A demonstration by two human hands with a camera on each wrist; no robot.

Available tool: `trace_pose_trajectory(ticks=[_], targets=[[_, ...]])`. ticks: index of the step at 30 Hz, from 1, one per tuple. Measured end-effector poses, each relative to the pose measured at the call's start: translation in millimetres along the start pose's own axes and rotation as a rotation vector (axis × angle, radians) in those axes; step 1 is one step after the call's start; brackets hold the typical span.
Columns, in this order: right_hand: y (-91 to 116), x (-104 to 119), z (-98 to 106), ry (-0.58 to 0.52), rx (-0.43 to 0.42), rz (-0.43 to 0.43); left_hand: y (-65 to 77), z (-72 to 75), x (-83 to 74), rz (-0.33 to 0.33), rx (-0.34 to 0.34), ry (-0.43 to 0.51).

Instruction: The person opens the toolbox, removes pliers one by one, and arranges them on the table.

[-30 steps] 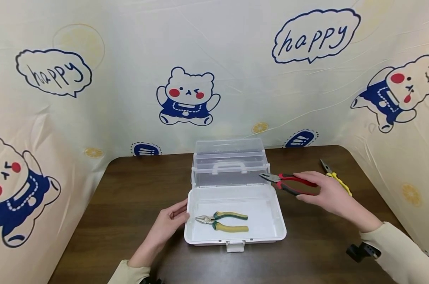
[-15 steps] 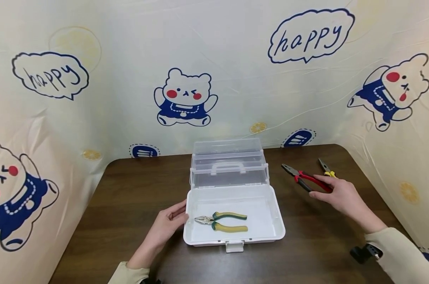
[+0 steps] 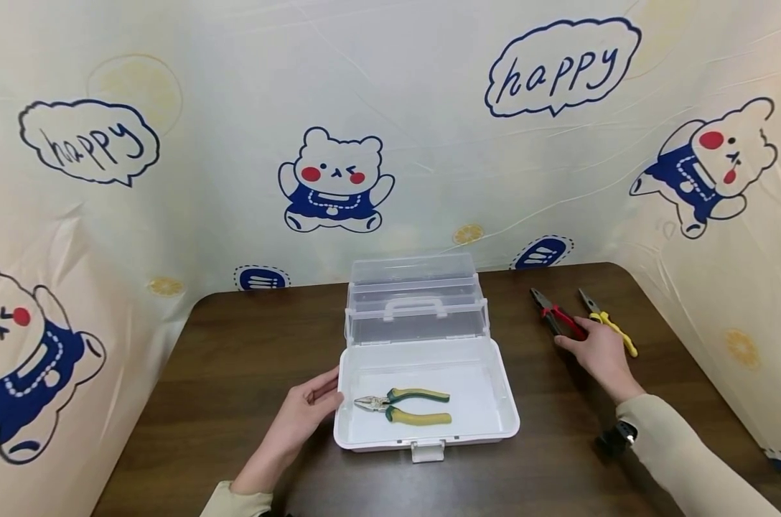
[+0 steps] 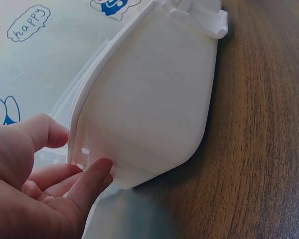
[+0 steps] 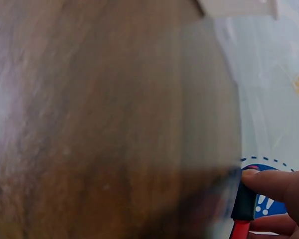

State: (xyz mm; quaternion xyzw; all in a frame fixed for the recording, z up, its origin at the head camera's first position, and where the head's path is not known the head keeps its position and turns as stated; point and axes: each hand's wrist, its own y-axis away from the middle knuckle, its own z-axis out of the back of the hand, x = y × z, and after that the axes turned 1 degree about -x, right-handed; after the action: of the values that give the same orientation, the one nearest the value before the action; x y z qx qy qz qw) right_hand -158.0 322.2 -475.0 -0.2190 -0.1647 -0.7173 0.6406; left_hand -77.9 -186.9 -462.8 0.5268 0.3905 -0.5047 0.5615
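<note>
A white toolbox stands with its clear lid raised. Inside lie pliers with yellow-green handles, jaws toward the left. At the box's left side, my left hand holds the wall, thumb at the rim; the left wrist view shows its fingertips on the outer face of the box. To the right of the box, my right hand grips red-and-black pliers by the handles, close over the table with the jaws pointing away. In the right wrist view the thumb presses on a black handle end.
Yellow-handled needle-nose pliers lie just right of the red-and-black pair. The raised clear lid with its white handle stands behind the box. The dark wooden table reaches back to a printed cloth.
My right hand has carried the red-and-black pliers from beside the lid rightward and down to the table, turning their jaws away from me. My left hand stays on the box.
</note>
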Motion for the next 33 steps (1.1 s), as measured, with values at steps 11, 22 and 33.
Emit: trace_pose_trajectory(ticks=[11,22,33], targets=[[-1.2,-5.3,-4.2,0.04,0.054,-0.023,-1.7,-1.0,-2.1,-0.012,0.022,0.005],[2.9,-6.0,0.5,0.048,0.143,-0.018,-0.8,-0.4,-0.4,-0.011,0.009,-0.007],[7.9,-9.5,1.1,0.037,0.057,-0.019,-1.6,0.6,-0.3,-0.005,0.011,-0.008]])
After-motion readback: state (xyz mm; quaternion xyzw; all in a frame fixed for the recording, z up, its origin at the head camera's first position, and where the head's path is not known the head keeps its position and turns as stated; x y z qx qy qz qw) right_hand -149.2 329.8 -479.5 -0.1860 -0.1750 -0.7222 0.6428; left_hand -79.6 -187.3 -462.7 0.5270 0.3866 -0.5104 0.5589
